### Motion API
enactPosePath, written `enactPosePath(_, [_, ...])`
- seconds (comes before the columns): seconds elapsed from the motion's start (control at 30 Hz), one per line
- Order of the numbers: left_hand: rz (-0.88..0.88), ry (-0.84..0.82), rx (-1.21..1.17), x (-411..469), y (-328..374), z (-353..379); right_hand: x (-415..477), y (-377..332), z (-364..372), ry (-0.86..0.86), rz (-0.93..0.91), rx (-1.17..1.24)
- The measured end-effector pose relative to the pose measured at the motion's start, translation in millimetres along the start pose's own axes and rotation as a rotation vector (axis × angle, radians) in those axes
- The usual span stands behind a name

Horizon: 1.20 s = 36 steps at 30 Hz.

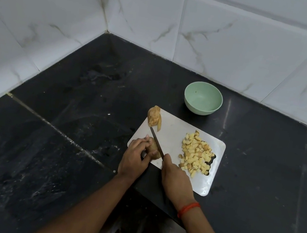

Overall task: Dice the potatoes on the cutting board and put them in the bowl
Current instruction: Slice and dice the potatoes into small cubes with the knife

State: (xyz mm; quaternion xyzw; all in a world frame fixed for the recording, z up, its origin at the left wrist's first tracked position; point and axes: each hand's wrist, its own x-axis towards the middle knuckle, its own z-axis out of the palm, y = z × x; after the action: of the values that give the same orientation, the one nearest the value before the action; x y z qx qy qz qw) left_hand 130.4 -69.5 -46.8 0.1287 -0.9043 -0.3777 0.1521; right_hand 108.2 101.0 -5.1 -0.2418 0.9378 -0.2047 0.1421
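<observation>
I'm gripping a potato piece (152,147) on the cutting board (173,140) with my left hand (134,161), my right hand (175,178) clutching the knife (156,142); diced potato (196,154) is lying near the green bowl (203,98).

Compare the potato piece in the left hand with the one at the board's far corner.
The held piece is gripped by the left hand, knife against it; the far piece lies untouched. Held piece sits near-left on the cutting board, far piece far-left. Both undiced, skin on.
</observation>
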Motion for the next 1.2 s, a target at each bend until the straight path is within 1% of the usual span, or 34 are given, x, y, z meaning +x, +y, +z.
enactPosePath(0.17, [0.003, 0.009, 0.007, -1, 3, -1, 28, -9, 1, -0.042, -0.015, -0.041])
enactPosePath(0.33, [0.012, -0.007, 0.097, -2, 5, 2, 28, -11, 2, -0.040, -0.012, -0.113])
enactPosePath(0.4, [0.015, -0.001, 0.102, -2, 4, 3, 16, -7, 2, -0.047, 0.004, -0.152])
enactPosePath(0.53, [0.002, 0.003, 0.084, -1, 1, 5, -39, 13, 3, -0.065, 0.025, -0.119])
enactPosePath(0.67, [-0.003, 0.020, 0.067, -2, 3, 4, -80, 27, 3, -0.028, 0.059, -0.053])
enactPosePath(0.73, [-0.012, 0.025, 0.064, -2, 4, 3, -87, 33, 1, 0.011, 0.043, -0.034])
enactPosePath(1.0, [-0.011, 0.028, 0.064, -2, 5, 2, -66, 20, 0, 0.267, -0.011, 0.059])
enactPosePath(1.07, [-0.014, 0.029, 0.063, -3, 5, 2, -56, 13, 1, 0.279, -0.026, 0.074])
enactPosePath(1.2, [-0.022, 0.029, 0.023, -3, 5, 2, -46, 5, 5, 0.239, -0.026, 0.052])
